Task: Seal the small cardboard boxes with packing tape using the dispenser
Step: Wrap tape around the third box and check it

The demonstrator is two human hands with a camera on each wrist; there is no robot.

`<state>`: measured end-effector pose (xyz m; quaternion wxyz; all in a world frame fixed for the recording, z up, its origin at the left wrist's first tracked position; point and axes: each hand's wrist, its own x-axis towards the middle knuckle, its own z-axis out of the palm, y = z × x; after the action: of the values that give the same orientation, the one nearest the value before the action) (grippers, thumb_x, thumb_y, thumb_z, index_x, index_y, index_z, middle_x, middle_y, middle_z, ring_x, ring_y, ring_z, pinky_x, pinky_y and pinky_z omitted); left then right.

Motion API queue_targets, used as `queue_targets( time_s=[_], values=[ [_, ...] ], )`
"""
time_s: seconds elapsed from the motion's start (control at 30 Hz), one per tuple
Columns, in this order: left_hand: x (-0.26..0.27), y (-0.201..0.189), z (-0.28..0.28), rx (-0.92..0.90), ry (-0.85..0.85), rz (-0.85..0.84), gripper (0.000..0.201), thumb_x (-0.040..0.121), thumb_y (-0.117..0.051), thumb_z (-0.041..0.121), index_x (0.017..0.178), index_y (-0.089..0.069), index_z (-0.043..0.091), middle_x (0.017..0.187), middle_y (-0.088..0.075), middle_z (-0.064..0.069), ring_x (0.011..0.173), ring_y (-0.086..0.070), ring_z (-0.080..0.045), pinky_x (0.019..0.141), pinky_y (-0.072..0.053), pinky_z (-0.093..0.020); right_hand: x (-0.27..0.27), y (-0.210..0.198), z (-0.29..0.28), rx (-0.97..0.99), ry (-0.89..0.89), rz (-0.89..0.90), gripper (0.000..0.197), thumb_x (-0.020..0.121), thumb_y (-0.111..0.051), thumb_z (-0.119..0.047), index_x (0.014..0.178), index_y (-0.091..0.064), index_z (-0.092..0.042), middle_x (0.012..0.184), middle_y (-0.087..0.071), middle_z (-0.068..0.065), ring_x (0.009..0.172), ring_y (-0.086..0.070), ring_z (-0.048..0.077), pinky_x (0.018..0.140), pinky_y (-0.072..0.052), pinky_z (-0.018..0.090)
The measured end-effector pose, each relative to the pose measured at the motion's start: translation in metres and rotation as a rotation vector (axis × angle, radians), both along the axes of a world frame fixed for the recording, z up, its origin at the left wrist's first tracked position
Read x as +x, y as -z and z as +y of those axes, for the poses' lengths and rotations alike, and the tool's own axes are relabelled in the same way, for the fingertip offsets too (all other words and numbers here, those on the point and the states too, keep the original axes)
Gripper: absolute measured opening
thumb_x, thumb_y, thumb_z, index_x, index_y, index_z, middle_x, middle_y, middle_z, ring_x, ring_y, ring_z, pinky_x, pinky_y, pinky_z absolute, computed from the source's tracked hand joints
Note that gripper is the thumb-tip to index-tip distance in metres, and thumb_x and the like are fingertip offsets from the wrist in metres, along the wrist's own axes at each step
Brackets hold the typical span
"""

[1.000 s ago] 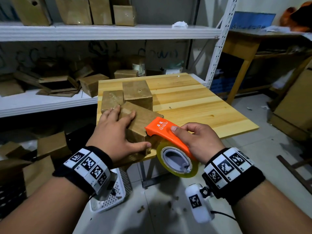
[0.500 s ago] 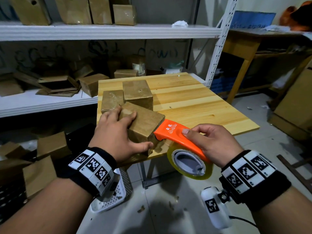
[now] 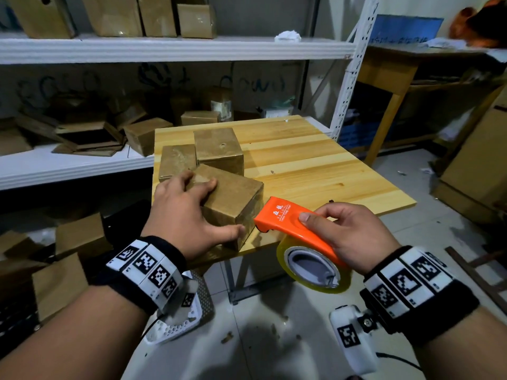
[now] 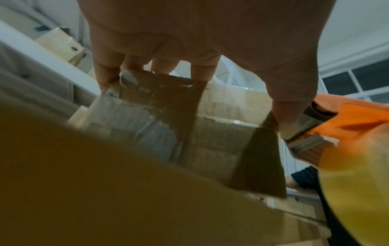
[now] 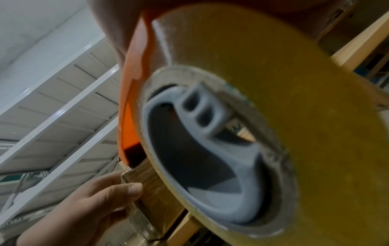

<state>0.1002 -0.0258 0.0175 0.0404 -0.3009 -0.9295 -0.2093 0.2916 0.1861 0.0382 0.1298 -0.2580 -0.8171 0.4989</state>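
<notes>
Much of both wrist views is blurred. In the left wrist view the lower left half is filled by an out-of-focus brown surface, and in the right wrist view the right hand [image 5: 118,33] is cut off at the top edge, so its fingers cannot be made out there.

In the head view, a small cardboard box [image 3: 233,196] is seen at centre frame, tilted on the near left corner of a wooden table [image 3: 315,165]. It is gripped by the left hand [image 3: 183,215]: fingers are curled over its far top edge and the thumb is pressed against its near lower edge.

The orange tape dispenser [image 3: 288,220] is held in the right hand [image 3: 354,229], lower right of centre, with the index finger laid along its top and the other fingers wrapped round its far side. Its nose is just beside the box's right face; actual contact cannot be told. The yellowish tape roll [image 3: 312,267] hangs below the table edge.

2 more boxes [image 3: 216,149] stand behind, touching each other.
</notes>
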Motion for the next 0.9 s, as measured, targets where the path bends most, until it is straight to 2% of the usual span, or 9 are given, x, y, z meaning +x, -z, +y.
queue_targets(
  time_s=[0.2, 0.33, 0.47, 0.53, 0.6, 0.63, 0.73, 0.83, 0.9],
  values=[
    [0.003, -0.003, -0.001, 0.176, -0.034, -0.088, 0.126, 0.040, -0.060, 0.098, 0.150, -0.055, 0.038, 0.161, -0.042, -0.001, 0.149, -0.033, -0.030, 0.124, -0.031, -0.049, -0.003, -0.005, -0.004, -0.041, -0.004, 0.071, 0.031, 0.090, -0.074, -0.047, 0.087, -0.077, -0.016, 0.075, -0.081, 0.004, 0.063, -0.077, 0.017, 0.064, -0.058, 0.029],
    [-0.003, -0.005, -0.003, 0.273, -0.023, -0.142, 0.134, 0.034, -0.055, 0.108, 0.145, -0.061, 0.034, 0.153, -0.052, -0.001, 0.142, -0.046, -0.025, 0.120, -0.040, -0.050, -0.005, -0.008, -0.006, -0.029, 0.006, 0.114, 0.029, 0.091, -0.075, -0.045, 0.087, -0.077, -0.016, 0.077, -0.081, 0.005, 0.067, -0.079, 0.023, 0.069, -0.063, 0.037],
    [-0.005, -0.008, -0.003, 0.403, 0.002, -0.199, 0.106, 0.050, -0.080, 0.085, 0.139, -0.067, 0.029, 0.130, -0.065, 0.010, 0.118, -0.062, -0.012, 0.098, -0.051, -0.026, -0.007, -0.012, -0.010, -0.017, 0.005, 0.133, 0.030, 0.091, -0.073, -0.047, 0.086, -0.077, -0.017, 0.079, -0.081, 0.007, 0.071, -0.079, 0.028, 0.075, -0.064, 0.044],
    [-0.012, -0.015, -0.008, 0.591, -0.020, -0.340, 0.074, 0.055, -0.086, 0.071, 0.116, -0.079, 0.030, 0.107, -0.072, 0.012, 0.103, -0.068, -0.014, 0.082, -0.050, -0.023, -0.005, -0.013, -0.008, -0.002, 0.013, 0.128, 0.031, 0.091, -0.073, -0.047, 0.086, -0.077, -0.017, 0.078, -0.081, 0.005, 0.070, -0.079, 0.026, 0.072, -0.064, 0.041],
    [-0.023, -0.019, -0.017, 0.801, -0.101, -0.513, 0.062, 0.044, -0.086, 0.076, 0.085, -0.083, 0.029, 0.088, -0.076, 0.003, 0.099, -0.072, -0.031, 0.083, -0.057, -0.042, -0.002, -0.012, -0.006, 0.004, 0.009, 0.109, 0.032, 0.091, -0.073, -0.047, 0.086, -0.078, -0.016, 0.076, -0.081, 0.005, 0.067, -0.078, 0.024, 0.066, -0.062, 0.037],
    [-0.026, -0.020, -0.021, 0.848, -0.141, -0.582, 0.058, 0.043, -0.087, 0.074, 0.079, -0.082, 0.029, 0.086, -0.077, 0.001, 0.100, -0.072, -0.036, 0.083, -0.057, -0.047, -0.001, -0.011, -0.006, -0.002, 0.004, 0.099, 0.031, 0.091, -0.073, -0.047, 0.087, -0.077, -0.016, 0.075, -0.081, 0.005, 0.065, -0.078, 0.022, 0.063, -0.062, 0.034],
    [-0.026, -0.021, -0.022, 0.879, -0.143, -0.667, 0.040, 0.061, -0.080, 0.064, 0.085, -0.083, 0.032, 0.099, -0.079, -0.003, 0.103, -0.072, -0.035, 0.086, -0.056, -0.047, -0.001, -0.007, -0.007, -0.026, -0.003, 0.079, 0.030, 0.091, -0.073, -0.046, 0.086, -0.077, -0.017, 0.075, -0.081, 0.004, 0.062, -0.077, 0.019, 0.061, -0.059, 0.029],
    [-0.023, -0.020, -0.019, 0.877, -0.178, -0.751, 0.039, 0.081, -0.075, 0.059, 0.097, -0.077, 0.023, 0.108, -0.075, -0.005, 0.104, -0.069, -0.031, 0.088, -0.055, -0.047, -0.006, -0.006, -0.009, -0.040, 0.002, 0.090, 0.030, 0.091, -0.074, -0.046, 0.084, -0.077, -0.017, 0.073, -0.080, 0.004, 0.060, -0.076, 0.017, 0.060, -0.058, 0.029],
    [-0.024, -0.018, -0.018, 0.878, -0.201, -0.815, 0.039, 0.084, -0.071, 0.060, 0.105, -0.069, 0.027, 0.112, -0.073, -0.005, 0.107, -0.067, -0.033, 0.092, -0.054, -0.049, -0.009, -0.005, -0.010, -0.039, 0.007, 0.089, 0.029, 0.090, -0.075, -0.046, 0.083, -0.076, -0.017, 0.073, -0.080, 0.004, 0.060, -0.076, 0.017, 0.061, -0.059, 0.031]
  ],
)
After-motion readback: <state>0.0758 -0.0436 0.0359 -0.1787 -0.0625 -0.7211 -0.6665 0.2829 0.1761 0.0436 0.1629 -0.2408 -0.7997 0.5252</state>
